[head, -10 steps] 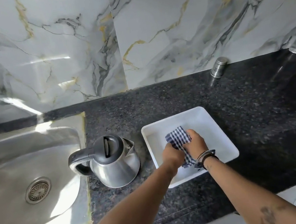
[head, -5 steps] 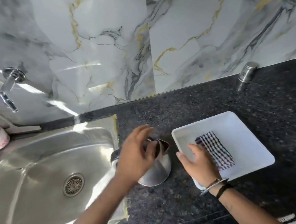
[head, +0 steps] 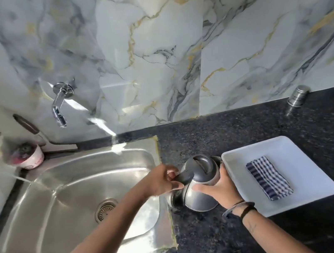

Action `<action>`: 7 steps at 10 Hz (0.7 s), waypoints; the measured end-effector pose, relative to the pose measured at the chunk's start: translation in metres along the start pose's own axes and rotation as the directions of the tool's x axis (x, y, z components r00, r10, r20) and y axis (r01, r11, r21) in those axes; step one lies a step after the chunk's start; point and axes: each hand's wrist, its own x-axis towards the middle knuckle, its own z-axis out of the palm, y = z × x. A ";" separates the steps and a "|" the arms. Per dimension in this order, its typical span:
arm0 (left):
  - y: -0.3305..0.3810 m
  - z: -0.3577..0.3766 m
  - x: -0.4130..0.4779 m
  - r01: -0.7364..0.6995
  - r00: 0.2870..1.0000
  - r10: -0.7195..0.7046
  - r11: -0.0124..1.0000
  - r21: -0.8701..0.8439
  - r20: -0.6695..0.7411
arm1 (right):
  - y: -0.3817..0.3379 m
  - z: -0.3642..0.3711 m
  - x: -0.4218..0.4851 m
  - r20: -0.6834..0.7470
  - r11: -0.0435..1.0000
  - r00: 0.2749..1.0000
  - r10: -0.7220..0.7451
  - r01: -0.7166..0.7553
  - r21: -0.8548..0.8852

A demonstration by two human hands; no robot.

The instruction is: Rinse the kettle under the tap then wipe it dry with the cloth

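The steel kettle [head: 201,183] with a dark lid and black handle sits tilted on the black counter between sink and tray. My left hand [head: 162,180] is closed around its handle. My right hand [head: 220,189] grips the kettle's body from the right side. A blue-and-white checked cloth [head: 268,177] lies folded in the white tray [head: 282,145], apart from both hands. The chrome tap [head: 59,104] juts from the marble wall above the sink; no water shows.
The steel sink [head: 50,210] with its drain fills the left. A pink bowl [head: 27,156] and a dark-handled tool stand at the sink's back left. A small steel shaker [head: 296,98] stands on the counter by the wall at right.
Both hands let go of the cloth, which stays in the tray. My left hand reached to the kettle's handle, and my right hand moved from the tray onto the kettle's body.
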 end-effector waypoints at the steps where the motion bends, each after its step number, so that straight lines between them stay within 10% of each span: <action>1: 0.001 0.031 -0.017 0.169 0.980 -0.193 0.929 -0.328 -0.041 | -0.001 -0.021 0.022 0.292 0.995 0.952 -0.094 0.101 -0.009; 3: 0.025 0.088 -0.029 0.243 0.874 -0.453 0.722 -0.648 -0.177 | -0.034 -0.043 0.070 0.610 0.934 0.791 0.041 0.186 -0.305; 7: 0.056 0.101 -0.035 0.190 0.859 -0.456 0.704 -0.684 -0.231 | -0.039 -0.059 0.069 0.599 0.863 0.798 0.069 0.253 -0.437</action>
